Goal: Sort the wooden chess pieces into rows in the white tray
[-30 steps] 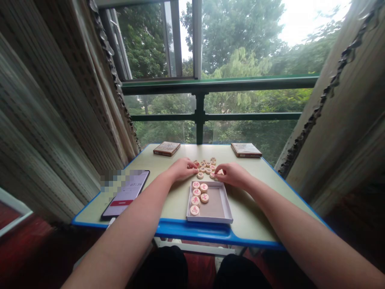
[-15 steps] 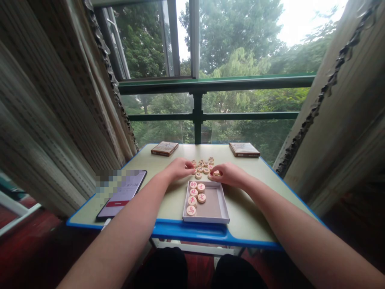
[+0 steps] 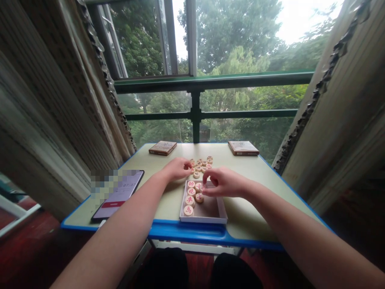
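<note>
Over the shallow white box, my right hand pinches a round wooden Chinese chess piece between thumb and fingers. Several pieces with red characters lie face up along the box's left side, such as the one at the front. Beyond the box is a loose cluster of pieces on the table. My left hand is at the cluster's left edge, its curled fingertips closed on a piece there.
A phone with a lit screen lies at the table's left. Two flat boxes, one at the far left and one at the far right, rest near the back edge. A blue rim borders the table. Curtains flank the window.
My right hand has moved from the cluster toward me, bringing a piece over the box. My left hand stays by the cluster's left edge. The view has shifted slightly.
</note>
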Available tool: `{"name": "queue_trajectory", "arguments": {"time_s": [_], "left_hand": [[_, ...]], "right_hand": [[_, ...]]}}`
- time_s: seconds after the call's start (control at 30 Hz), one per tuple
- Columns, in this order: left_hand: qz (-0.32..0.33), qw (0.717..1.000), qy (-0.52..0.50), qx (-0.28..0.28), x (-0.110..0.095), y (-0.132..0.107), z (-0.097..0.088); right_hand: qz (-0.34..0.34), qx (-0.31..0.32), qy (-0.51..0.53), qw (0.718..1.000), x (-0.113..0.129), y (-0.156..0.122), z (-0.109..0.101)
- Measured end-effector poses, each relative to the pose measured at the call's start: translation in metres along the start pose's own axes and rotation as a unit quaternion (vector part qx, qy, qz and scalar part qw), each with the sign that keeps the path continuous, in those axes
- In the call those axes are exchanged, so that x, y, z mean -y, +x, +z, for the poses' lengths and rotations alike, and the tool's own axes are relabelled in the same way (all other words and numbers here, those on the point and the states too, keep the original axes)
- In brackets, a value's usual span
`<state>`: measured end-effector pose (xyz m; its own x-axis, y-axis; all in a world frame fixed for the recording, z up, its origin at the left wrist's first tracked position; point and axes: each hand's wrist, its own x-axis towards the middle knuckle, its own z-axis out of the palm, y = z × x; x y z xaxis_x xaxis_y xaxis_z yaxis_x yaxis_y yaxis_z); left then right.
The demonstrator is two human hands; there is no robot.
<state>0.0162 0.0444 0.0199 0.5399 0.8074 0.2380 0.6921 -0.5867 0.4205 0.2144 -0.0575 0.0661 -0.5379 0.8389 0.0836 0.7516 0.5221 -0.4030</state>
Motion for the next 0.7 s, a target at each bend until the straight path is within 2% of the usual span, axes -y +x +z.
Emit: {"name": "queue_trajectory", "arguments": {"time_s": [0.2,0.5,0.7], "left_hand": [[-0.049,0.996,-0.069,-0.027,-0.001,0.005,0.0],[-0.055,0.995,-0.063,-0.051,0.004,0.005,0.002],[-0.066,0.994,-0.054,-0.061,0.005,0.005,-0.001]], "right_hand": [[-0.047,0.037,0.012,0.998,0.016,-0.008,0.004],[-0.056,-0.001,-0.046,0.997,0.014,-0.008,0.006],[-0.029,-0.002,-0.054,0.998,0.011,-0.005,0.008]]}}
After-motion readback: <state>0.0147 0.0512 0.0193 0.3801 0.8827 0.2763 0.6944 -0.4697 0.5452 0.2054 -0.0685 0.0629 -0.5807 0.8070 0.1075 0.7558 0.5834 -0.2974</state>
